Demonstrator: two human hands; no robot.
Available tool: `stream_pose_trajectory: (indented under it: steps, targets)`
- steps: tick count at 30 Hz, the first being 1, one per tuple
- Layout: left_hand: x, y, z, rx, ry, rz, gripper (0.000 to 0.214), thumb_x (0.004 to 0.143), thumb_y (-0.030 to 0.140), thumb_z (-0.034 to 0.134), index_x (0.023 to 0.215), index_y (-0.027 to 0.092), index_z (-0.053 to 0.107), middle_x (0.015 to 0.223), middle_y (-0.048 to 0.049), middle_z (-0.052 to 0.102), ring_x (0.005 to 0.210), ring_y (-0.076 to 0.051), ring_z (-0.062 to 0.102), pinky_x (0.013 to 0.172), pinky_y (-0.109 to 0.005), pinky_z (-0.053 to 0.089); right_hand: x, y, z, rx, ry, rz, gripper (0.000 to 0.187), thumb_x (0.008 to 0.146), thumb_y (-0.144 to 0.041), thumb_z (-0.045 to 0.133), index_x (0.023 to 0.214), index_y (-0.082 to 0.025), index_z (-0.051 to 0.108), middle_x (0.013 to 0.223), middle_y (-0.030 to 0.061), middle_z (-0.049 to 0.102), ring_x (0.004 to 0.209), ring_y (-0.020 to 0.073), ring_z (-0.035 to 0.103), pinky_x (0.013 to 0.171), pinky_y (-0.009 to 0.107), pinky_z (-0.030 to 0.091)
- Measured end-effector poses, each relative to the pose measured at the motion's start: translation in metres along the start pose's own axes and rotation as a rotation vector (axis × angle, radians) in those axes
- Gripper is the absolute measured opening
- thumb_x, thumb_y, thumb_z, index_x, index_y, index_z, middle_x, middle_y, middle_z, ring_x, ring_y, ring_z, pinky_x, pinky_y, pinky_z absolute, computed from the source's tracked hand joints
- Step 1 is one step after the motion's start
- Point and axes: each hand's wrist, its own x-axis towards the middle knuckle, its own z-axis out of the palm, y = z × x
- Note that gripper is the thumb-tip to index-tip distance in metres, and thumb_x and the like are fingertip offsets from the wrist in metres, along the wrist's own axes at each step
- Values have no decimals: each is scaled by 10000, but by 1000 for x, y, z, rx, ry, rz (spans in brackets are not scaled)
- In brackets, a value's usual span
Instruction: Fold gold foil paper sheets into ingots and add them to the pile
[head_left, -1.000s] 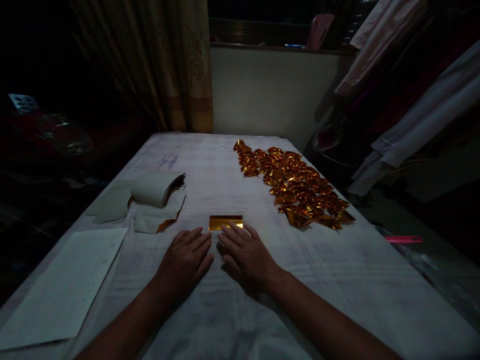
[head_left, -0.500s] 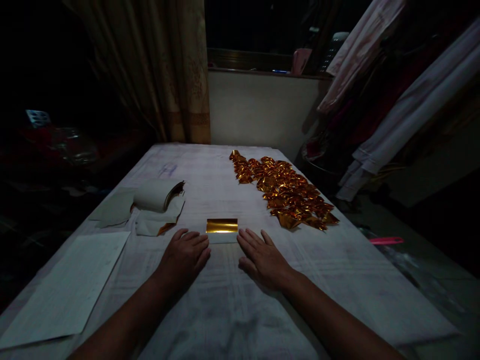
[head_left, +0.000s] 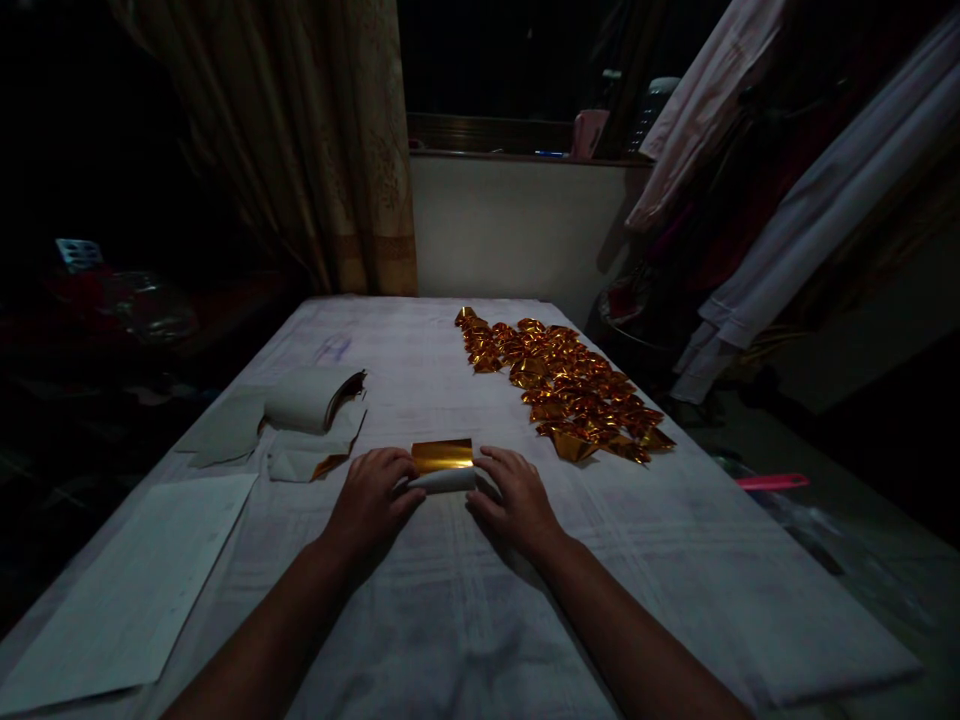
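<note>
Both hands have closed in from lying flat. The left hand [head_left: 375,497] and right hand [head_left: 516,495] now pinch, with curled fingers, the near edge of the gold sheet [head_left: 442,455], curling it up off the near-middle tabletop [head_left: 450,610].

Dim home room: curtain [head_left: 330,150] at 11 o'clock, window ledge [head_left: 517,157] at 12, hanging clothes [head_left: 787,200] at 2, cloth-covered table [head_left: 450,620] at 6.

We extend both forearms forward; our left hand [head_left: 373,497] and right hand [head_left: 517,497] rest palm-down, near each other, with fingers curled inward.
</note>
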Motion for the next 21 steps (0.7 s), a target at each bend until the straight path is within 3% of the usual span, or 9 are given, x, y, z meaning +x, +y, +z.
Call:
stream_pose_trajectory:
  steps: [8, 13, 17, 21]
  targets:
    - [-2, 7, 1, -45, -10, 22, 91, 870, 253, 632, 954, 220, 625, 978, -48, 717, 943, -248, 640, 885, -435, 450, -2, 0, 3, 17, 21, 47, 543, 756, -264, 740, 1283, -226, 619, 1394, 146, 584, 1291, 311, 516, 1051, 504, 409]
    - [-4, 10, 0, -74, -14, 59, 50, 880, 226, 580, 926, 214, 598, 943, -52, 712, 912, -246, 650, 884, -432, 470, -5, 2, 3, 32, 54, -13, 293, 784, -219, 720, 1076, -244, 708, 1380, 116, 601, 1288, 296, 520, 1021, 486, 425]
    - [-3, 12, -1, -172, 18, -81, 97, 917, 309, 547, 936, 222, 585, 867, -35, 699, 827, -230, 666, 749, -350, 503, -5, 4, 2, 73, 122, -66, 183, 834, -228, 670, 1010, -242, 718, 1333, 111, 642, 1276, 285, 535, 1020, 474, 432]
    - [-1, 15, 0, -435, 63, -242, 360, 911, 371, 553, 1237, 219, 542, 731, 37, 640, 640, -162, 629, 614, -265, 466, 0, -6, -5, 239, 130, -34, 138, 907, -277, 565, 909, -234, 697, 1154, 89, 729, 1126, 249, 637, 977, 422, 475]
